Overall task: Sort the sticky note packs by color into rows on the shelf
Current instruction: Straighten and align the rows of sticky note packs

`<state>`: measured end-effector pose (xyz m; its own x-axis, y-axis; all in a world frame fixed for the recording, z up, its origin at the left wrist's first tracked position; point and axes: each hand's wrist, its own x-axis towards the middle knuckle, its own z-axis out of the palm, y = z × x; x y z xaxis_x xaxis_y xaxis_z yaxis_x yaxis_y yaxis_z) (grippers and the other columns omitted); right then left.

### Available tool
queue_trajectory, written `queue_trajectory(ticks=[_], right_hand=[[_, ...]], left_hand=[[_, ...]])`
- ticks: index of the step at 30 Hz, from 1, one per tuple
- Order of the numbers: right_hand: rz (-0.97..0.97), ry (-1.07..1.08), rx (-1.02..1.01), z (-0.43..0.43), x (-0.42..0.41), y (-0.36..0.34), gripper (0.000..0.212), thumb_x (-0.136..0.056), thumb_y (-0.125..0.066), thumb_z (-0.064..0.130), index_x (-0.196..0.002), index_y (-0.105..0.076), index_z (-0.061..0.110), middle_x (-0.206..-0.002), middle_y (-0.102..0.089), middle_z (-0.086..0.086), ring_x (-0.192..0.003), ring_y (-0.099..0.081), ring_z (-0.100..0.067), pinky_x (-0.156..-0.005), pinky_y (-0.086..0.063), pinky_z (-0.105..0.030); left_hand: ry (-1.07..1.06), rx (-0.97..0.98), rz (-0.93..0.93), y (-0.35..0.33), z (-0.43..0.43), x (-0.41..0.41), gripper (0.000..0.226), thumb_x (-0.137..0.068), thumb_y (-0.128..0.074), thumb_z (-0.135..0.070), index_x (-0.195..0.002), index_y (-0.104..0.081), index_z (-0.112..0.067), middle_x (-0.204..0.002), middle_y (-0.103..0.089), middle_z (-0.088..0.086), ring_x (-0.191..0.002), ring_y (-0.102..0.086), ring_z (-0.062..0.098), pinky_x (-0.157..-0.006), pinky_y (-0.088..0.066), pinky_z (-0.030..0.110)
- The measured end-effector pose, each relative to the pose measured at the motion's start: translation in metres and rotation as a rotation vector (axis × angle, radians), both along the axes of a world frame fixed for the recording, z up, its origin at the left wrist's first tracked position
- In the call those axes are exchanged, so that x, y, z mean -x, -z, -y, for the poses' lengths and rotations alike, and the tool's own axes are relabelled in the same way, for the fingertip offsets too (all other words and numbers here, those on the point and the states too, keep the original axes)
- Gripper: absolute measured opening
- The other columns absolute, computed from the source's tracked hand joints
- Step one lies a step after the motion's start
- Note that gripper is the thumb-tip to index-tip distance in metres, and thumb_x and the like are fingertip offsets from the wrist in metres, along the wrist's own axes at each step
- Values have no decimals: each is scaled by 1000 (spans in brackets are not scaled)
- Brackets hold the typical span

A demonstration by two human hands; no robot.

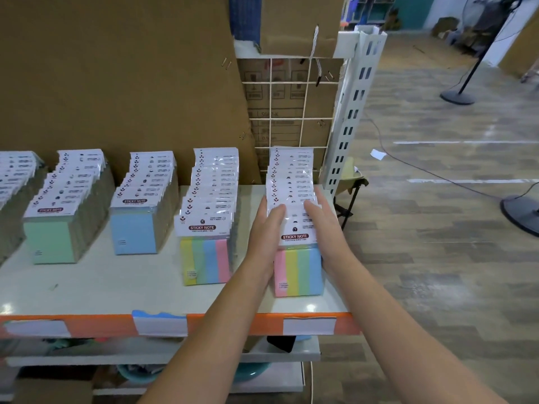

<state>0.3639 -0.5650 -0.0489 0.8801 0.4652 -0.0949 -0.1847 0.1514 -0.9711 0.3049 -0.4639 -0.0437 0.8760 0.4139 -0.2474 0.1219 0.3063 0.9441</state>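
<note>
Near the right edge of the shelf [116, 284], both my hands bracketed the last row of striped sticky note packs [290, 173]. My left hand [267, 228] lay against the row's left flank, fingers straight, tips on the white header cards. My right hand [323, 225] pressed the opposite flank the same way, and neither was curled round a pack. To square the row well, I judged I should squeeze evenly from both sides, bring the leaning headers upright together, and keep the row parallel to the neighbouring striped row [208, 258] without sliding the front pack [299, 269] toward the front edge
</note>
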Motion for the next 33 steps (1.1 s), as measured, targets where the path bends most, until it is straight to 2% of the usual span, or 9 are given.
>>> queue_trajectory(ticks=[7,9,11,13,19,23,26,30,33], right_hand=[[-2,3,27,-1,-19,-8,41,-94,-51,30,-135,-51,28,-121,-70,-4,-103,-70,-25,-78,-58,-39],[-29,10,35,-6,-26,-13,39,-99,-50,30,-138,-48,30,-126,-67,-4,-104,-71,-23,-79,-58,-39],[-36,3,41,-10,-33,-14,36,-100,-50,30,-136,-50,28,-129,-65,-10,-108,-69,-30,-90,-55,-49],[-42,-11,47,-14,-37,-13,43,-95,-52,33,-138,-50,26,-128,-65,-14,-111,-65,-37,-95,-52,-55],[-57,-37,-13,-12,-44,-8,47,-90,-54,36,-136,-52,29,-124,-69,-12,-102,-69,-31,-85,-56,-46],[-34,19,97,-16,-54,-14,47,-84,-54,41,-129,-57,29,-121,-70,-11,-103,-69,-31,-90,-54,-48],[-51,7,128,-19,-64,-16,35,-94,-53,39,-127,-58,30,-113,-74,-5,-102,-71,-29,-91,-55,-47],[-2,-24,258,-21,-69,-19,38,-101,-49,39,-137,-53,25,-110,-73,-4,-95,-72,-23,-82,-57,-39],[16,-59,280,-19,-71,-19,35,-102,-47,39,-135,-52,29,-112,-73,-3,-89,-74,-18,-65,-57,-27]], left_hand=[[4,-161,-86,-26,-16,-16,30,-84,-52,-36,-113,-61,-40,-98,-74,-12,-78,-74,9,-54,-56,25],[38,-173,-94,-34,-20,-24,33,-85,-53,-35,-118,-58,-38,-104,-72,-11,-84,-73,11,-60,-59,29],[63,-134,-99,-38,-20,-28,36,-86,-54,-34,-122,-55,-36,-109,-71,-8,-90,-73,17,-74,-62,42],[69,-128,-92,-36,-18,-31,41,-85,-55,-33,-126,-52,-36,-110,-70,-8,-91,-73,19,-78,-61,49],[120,-101,-75,-30,-22,-36,45,-86,-53,-33,-131,-51,-39,-114,-70,-9,-94,-73,17,-81,-61,48],[63,-116,-144,-32,-26,-43,33,-88,-54,-35,-121,-52,-36,-108,-69,-10,-88,-73,15,-74,-62,40],[62,-134,-209,-37,-35,-57,33,-90,-54,-37,-123,-46,-34,-103,-68,-7,-87,-72,18,-75,-61,40],[80,-124,-224,-43,-33,-71,37,-92,-56,-33,-128,-48,-31,-106,-69,-2,-80,-72,16,-47,-54,23],[70,-131,-227,-37,-33,-75,37,-91,-55,-34,-128,-50,-31,-108,-70,-2,-81,-73,17,-47,-53,23]])
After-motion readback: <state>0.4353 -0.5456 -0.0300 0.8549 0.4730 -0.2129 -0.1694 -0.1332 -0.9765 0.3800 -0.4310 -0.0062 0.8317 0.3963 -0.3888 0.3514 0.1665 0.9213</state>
